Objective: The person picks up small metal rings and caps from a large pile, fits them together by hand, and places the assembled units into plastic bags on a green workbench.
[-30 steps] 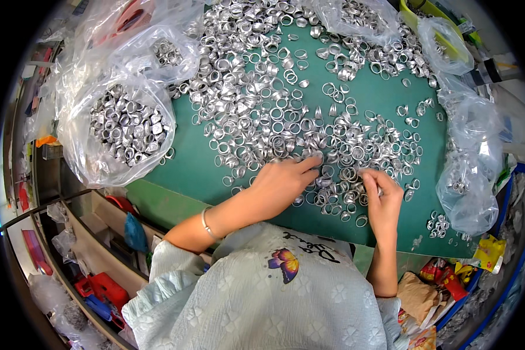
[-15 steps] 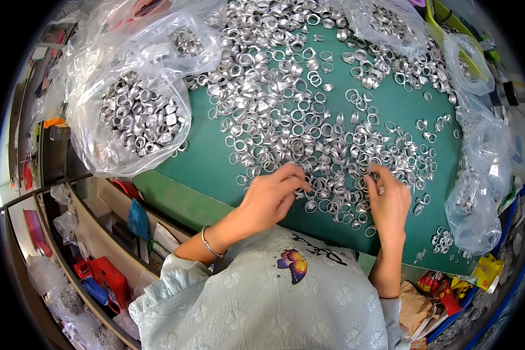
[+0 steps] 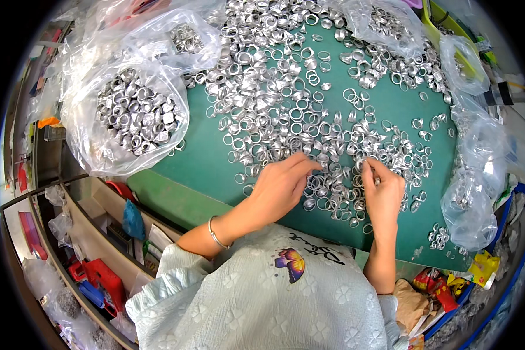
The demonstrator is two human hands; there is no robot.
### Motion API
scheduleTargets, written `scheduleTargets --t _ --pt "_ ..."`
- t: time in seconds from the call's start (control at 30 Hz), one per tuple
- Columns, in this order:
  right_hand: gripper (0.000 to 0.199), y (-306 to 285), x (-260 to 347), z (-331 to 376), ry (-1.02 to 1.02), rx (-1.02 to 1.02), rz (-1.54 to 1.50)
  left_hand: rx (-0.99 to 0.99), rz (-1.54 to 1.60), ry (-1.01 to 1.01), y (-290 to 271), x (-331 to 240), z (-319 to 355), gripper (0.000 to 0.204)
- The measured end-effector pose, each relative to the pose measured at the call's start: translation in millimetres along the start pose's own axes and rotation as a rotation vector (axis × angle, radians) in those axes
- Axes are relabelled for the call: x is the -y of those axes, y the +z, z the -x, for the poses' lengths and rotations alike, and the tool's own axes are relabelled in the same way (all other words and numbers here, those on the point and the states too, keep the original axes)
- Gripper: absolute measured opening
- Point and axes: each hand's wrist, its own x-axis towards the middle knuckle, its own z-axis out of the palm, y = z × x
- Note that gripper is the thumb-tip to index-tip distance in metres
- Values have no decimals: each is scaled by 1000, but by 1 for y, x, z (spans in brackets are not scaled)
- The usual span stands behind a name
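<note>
Many silver-coloured metal rings (image 3: 298,114) lie in a broad, loose pile over a green table mat (image 3: 186,189). At the pile's near edge my left hand (image 3: 280,186) reaches in, palm down. Its index finger is stretched out, the tip among the rings, and nothing shows in its fingers. A bangle circles that wrist. Farther right, my right hand (image 3: 385,189) is closed, thumb and index finger together at the pile. A small ring (image 3: 377,181) shows within its curled fingers. Other rings crowd around both hands.
A clear plastic bag (image 3: 81,134) full of chunky rings stands at the left. Further bags (image 3: 469,216) line the right edge, near a yellow-green basket (image 3: 469,67). An open drawer (image 3: 108,233) with a red tool (image 3: 105,283) sits lower left. Yellow and red packets (image 3: 484,268) lie lower right.
My left hand has moved slightly up and right, its index finger reaching farther into the pile. My right hand has shifted slightly left, with the ring still in its fingers.
</note>
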Motion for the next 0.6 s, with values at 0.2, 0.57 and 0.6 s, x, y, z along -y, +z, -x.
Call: scheduleTargets --t 0.2,0.57,0.6 --pt "15 -15 -15 8 82 -44 -283 58 -240 259 27 6 -71 17" --pt "12 -21 -28 8 99 -3 -403 157 -242 155 15 6 -68 5" --pt "12 -21 -26 6 97 5 -418 147 -252 140 10 7 -66 5"
